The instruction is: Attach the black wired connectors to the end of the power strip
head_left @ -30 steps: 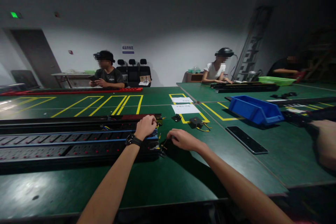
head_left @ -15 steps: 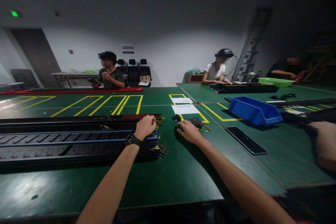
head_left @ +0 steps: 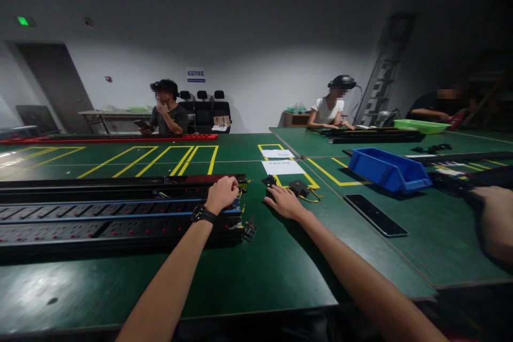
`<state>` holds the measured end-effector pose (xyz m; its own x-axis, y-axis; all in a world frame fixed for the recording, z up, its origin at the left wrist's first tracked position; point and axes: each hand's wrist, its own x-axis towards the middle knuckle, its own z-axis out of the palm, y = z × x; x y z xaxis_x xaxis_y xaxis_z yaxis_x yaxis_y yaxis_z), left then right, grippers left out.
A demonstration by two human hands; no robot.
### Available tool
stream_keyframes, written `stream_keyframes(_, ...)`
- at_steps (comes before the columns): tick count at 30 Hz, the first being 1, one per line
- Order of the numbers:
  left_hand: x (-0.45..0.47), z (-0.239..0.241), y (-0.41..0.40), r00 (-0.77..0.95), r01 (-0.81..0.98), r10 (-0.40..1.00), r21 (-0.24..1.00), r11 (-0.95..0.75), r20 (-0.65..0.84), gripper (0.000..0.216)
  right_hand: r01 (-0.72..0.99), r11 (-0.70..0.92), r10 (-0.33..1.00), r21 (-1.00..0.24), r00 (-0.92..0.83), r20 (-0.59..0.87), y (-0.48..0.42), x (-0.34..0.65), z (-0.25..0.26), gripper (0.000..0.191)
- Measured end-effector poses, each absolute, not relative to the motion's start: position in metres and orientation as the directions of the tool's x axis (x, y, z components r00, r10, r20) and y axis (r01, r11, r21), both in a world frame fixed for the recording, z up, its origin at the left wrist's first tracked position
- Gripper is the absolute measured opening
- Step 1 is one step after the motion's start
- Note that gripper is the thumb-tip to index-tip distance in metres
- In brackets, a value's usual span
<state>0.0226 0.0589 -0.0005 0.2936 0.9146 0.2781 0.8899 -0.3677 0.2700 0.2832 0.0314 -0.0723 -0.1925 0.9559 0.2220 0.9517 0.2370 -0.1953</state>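
My left hand [head_left: 223, 193], with a black watch on the wrist, rests closed on the right end of a long black power strip [head_left: 100, 220] with red sockets, lying across the green table [head_left: 260, 272]. My right hand [head_left: 284, 201] lies flat with fingers stretched out on the table, its fingertips close to a small black part [head_left: 270, 180]. A second black part with yellow wires [head_left: 301, 188] sits just right of the hand. A small black clip [head_left: 249, 230] lies by the strip's end.
Another long black rail [head_left: 120, 184] lies behind the strip. White paper labels [head_left: 282, 166] sit in a yellow-marked box. A blue bin [head_left: 388, 169] and a flat black plate [head_left: 375, 214] lie to the right. Someone's arm [head_left: 495, 224] is at the right edge. Other people sit at the far tables.
My right hand left the small clip by the strip's end, moved away across the table, and opened flat near the small black parts. The left hand stayed put.
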Motion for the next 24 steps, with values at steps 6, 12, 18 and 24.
stream_keyframes(6, 0.022, -0.001, 0.06, 0.303, 0.883, 0.908, 0.272, -0.382, 0.289, 0.02, 0.975, 0.151, 0.941, -0.163, -0.092, 0.325, 0.027, 0.285, -0.052, 0.041)
stream_keyframes(12, 0.022, -0.002, 0.061, 0.307, 0.883, 0.908, 0.271, -0.384, 0.285, 0.021, 0.942, -0.218, 0.857, -0.256, 0.31, 0.411, 0.024, 0.33, -0.024, 0.037)
stream_keyframes(18, 0.021, 0.0, 0.059, 0.309, 0.882, 0.909, 0.272, -0.384, 0.28, 0.022, 0.862, -0.405, 0.829, -0.306, 0.487, 0.276, 0.025, 0.388, -0.034, 0.041)
stream_keyframes(24, 0.021, -0.003, 0.063, 0.305, 0.882, 0.91, 0.275, -0.381, 0.281, 0.021, 0.863, -0.42, 0.881, -0.281, 0.462, 0.099, 0.035, 0.402, -0.053, 0.044)
